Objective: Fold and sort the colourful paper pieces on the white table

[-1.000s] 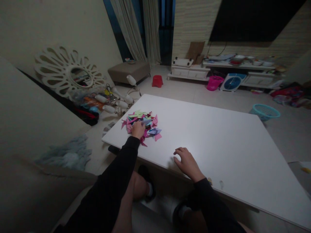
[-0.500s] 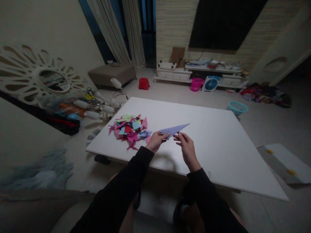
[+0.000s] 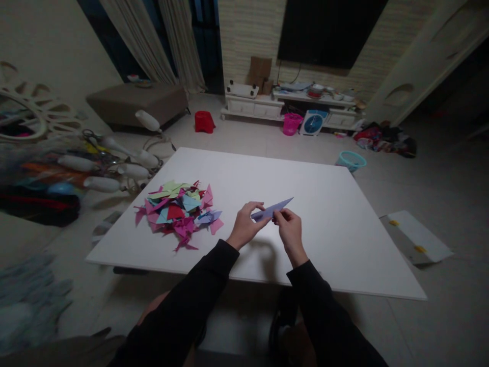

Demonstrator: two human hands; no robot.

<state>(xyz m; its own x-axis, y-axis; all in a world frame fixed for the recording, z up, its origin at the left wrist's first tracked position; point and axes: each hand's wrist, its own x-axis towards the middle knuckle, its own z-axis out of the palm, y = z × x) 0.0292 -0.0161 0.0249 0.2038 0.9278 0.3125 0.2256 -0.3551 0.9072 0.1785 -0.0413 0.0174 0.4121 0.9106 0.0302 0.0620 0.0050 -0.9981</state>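
A folded piece of purple origami paper (image 3: 273,208), narrow and pointed toward the upper right, is held above the table between both hands. My left hand (image 3: 246,221) grips its left end between thumb and fingers. My right hand (image 3: 289,228) pinches its lower edge near the middle. To the left of my hands, a heap of folded paper cranes (image 3: 176,211) in pink, green, blue, red and purple lies on the white table (image 3: 324,239).
A turquoise basket (image 3: 351,160) stands on the floor past the table's far right corner. White lamp shades (image 3: 130,171) stick up close to the left edge. A red stool (image 3: 204,122) and a pink bucket (image 3: 292,124) are farther back.
My right fingers have closed on the paper's lower edge, and the paper has turned to a narrower profile. The view has shifted, so the room appears farther left.
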